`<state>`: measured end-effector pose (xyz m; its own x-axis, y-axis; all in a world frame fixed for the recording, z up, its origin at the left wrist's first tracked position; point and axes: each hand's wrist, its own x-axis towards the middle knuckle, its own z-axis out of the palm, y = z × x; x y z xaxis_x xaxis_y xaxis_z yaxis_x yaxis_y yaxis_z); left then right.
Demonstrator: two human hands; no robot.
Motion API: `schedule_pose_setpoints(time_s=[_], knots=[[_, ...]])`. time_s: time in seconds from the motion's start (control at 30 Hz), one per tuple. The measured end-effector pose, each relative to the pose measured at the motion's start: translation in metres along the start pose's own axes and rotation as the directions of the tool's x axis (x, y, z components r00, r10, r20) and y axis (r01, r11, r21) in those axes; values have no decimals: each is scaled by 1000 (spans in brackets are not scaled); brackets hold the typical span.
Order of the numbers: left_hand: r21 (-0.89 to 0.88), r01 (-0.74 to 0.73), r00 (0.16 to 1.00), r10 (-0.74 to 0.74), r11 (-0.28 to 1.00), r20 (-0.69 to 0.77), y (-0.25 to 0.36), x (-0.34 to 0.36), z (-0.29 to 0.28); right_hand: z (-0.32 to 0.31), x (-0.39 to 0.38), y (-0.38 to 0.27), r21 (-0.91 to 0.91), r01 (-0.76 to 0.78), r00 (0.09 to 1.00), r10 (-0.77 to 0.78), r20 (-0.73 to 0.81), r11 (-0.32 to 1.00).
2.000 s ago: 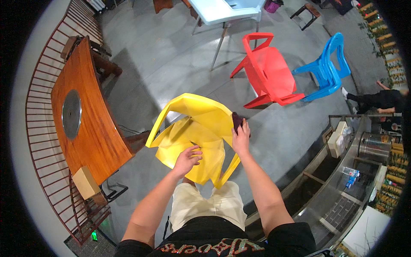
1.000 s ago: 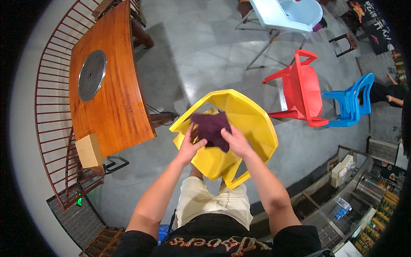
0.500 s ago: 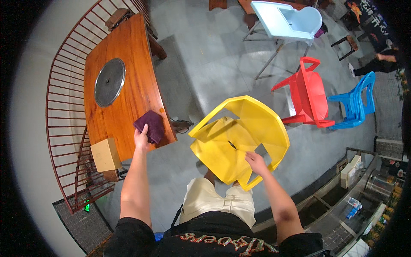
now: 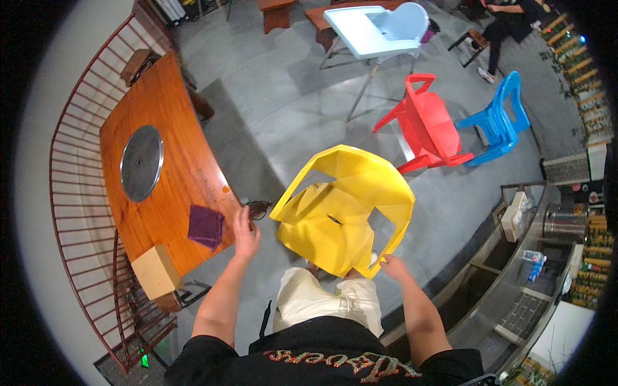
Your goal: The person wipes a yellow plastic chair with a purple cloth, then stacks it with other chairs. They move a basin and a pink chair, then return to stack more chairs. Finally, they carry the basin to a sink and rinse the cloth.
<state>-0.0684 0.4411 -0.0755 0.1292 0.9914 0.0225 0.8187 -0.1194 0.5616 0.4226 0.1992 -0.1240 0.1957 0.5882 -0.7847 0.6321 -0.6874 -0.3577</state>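
Observation:
A folded purple cloth [image 4: 206, 226] lies on the wooden table [image 4: 168, 186], close to its near right corner. My left hand [image 4: 246, 235] is off the cloth, over the table's right edge, empty with its fingers apart. In front of my legs stands a yellow plastic armchair [image 4: 325, 228], its seat facing up. My right hand [image 4: 394, 266] has its fingers closed at the near right armrest of this chair; the fingertips are partly hidden.
A round dark plate [image 4: 141, 163] is set into the table, with a tan box [image 4: 157, 273] at its near end. Rightward stand a red chair [image 4: 430, 125], a blue chair [image 4: 496, 122] and a pale blue high chair [image 4: 380, 32]. A person [image 4: 508, 29] is at the far right.
My left hand has let go of the purple cloth and moved right. My right hand has shifted from above the yellow chair's seat to its armrest. The view has shifted too.

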Motion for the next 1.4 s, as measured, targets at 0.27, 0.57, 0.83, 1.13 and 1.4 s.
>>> schedule_pose_setpoints(time_s=[0.27,0.57,0.83,1.13,1.4], knots=[[-135,225,903,-155,965,401,-17,76,161,59,47,88,276,-115,950,187,-250,954],[-186,501,800,-370,845,473,-53,111,208,76,76,54,617,-195,918,363,-158,763],[-85,364,650,-187,927,737,126,87,168,52,29,167,811,69,875,356,-329,581],[-363,312,452,199,878,870,354,26,126,-97,-181,236,691,-53,570,590,-572,721],[-548,360,420,394,755,818,621,-43,72,-194,-381,337,657,450,356,553,-754,606]])
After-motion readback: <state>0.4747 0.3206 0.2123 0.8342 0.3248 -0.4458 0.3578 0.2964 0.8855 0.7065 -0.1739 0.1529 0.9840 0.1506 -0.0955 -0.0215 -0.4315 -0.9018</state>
